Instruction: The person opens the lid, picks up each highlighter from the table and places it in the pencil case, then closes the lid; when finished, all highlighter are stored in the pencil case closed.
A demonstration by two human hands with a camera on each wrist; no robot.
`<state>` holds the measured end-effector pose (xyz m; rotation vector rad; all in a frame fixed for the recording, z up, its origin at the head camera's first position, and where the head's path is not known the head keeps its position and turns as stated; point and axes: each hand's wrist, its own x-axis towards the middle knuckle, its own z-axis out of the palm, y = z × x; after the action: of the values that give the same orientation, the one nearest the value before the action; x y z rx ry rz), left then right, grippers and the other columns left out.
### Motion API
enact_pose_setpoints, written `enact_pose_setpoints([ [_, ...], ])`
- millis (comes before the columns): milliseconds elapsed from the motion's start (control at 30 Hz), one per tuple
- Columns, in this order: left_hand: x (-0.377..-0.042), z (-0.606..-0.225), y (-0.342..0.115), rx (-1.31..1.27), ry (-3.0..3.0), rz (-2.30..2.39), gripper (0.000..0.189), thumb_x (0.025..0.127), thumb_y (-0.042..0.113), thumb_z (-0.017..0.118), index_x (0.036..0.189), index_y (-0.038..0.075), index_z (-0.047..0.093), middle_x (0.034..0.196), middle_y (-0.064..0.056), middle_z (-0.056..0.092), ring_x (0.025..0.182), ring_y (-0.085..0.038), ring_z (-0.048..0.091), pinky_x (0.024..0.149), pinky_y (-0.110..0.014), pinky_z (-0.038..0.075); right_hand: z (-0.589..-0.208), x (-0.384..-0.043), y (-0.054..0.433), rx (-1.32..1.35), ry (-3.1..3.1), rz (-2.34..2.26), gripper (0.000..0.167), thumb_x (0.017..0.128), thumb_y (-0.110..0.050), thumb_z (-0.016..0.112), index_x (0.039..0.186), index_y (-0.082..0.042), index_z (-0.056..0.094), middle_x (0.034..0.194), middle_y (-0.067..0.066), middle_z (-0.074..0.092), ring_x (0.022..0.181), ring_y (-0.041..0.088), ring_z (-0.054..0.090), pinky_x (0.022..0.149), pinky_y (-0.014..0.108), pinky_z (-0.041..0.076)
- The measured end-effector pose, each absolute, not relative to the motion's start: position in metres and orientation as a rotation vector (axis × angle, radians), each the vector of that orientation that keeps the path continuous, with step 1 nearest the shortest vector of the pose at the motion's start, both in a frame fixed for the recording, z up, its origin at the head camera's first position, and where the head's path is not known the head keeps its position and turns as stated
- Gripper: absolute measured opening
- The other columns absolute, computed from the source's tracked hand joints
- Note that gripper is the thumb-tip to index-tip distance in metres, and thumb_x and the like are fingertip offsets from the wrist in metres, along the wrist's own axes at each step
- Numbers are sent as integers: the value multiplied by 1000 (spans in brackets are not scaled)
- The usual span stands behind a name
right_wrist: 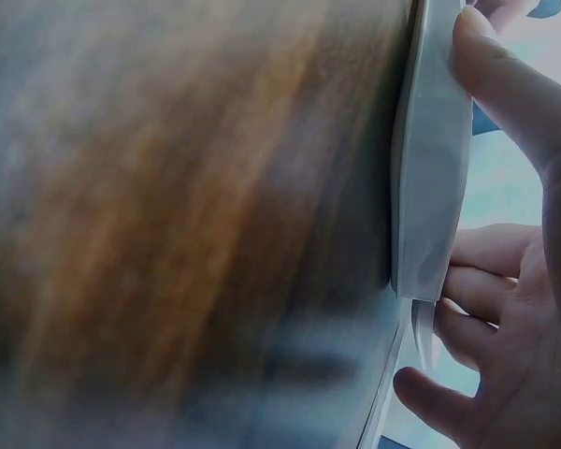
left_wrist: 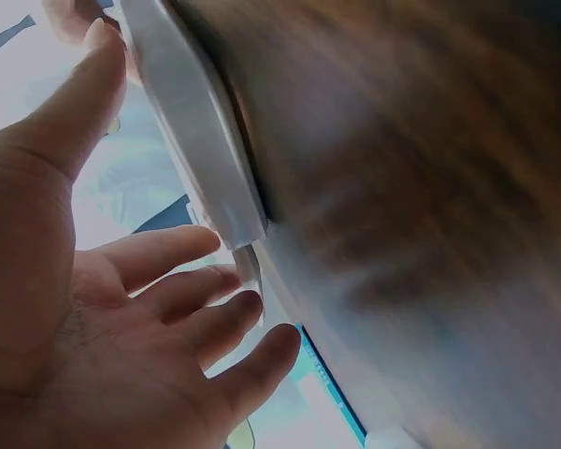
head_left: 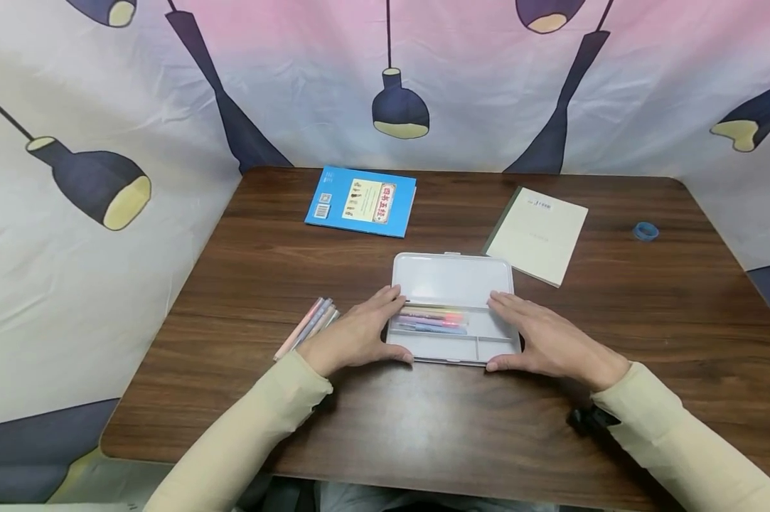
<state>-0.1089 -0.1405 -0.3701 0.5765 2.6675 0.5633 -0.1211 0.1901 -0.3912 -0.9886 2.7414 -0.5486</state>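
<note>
A white pencil case (head_left: pixel 451 277) lies unfolded on the table, its lid leaning back toward the far side. Several coloured pens (head_left: pixel 432 321) sit in its long compartment; the divided front section shows bare. My left hand (head_left: pixel 362 331) rests at the case's left side, thumb by the front corner and fingers by the hinge. On the opposite side, my right hand (head_left: pixel 547 338) touches the case the same way. In the left wrist view the fingers (left_wrist: pixel 173 257) are stretched out beside the case wall (left_wrist: pixel 192 122). The right wrist view shows loosely extended fingers (right_wrist: pixel 481 290) against the other wall (right_wrist: pixel 435 159).
Another bunch of pens (head_left: pixel 304 327) lies left of the case, partly behind the left hand. Farther back are a blue book (head_left: pixel 327 186) and a cream notebook (head_left: pixel 541 235). A blue roll of tape (head_left: pixel 645 231) stands at the right of the wooden table (head_left: pixel 231 398).
</note>
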Motion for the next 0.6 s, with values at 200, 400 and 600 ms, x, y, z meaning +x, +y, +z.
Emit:
enact_pose_setpoints([
  [200,-98,-364,-153,494,2758,672,82,86,49,75,151,10,44,161,-8,33,147,-25,33,117,-45,32,-392,-121,190,-995,2745,-538,108,78,-72,68,152,1,38,158,18,34,145,37,34,113,55,32],
  [400,-82,-358,-173,346,2974,805,49,91,25,74,134,5,62,136,-11,59,128,-27,55,110,-47,40,-391,-124,189,-1012,2736,-548,107,78,-71,68,152,1,38,159,19,34,145,37,33,112,55,32],
  [600,-62,-355,-192,229,3053,829,43,88,18,76,128,6,66,131,-14,63,126,-32,56,102,-50,47,-389,-123,190,-1031,2728,-550,105,80,-69,69,151,2,37,158,20,34,145,37,33,111,56,33],
])
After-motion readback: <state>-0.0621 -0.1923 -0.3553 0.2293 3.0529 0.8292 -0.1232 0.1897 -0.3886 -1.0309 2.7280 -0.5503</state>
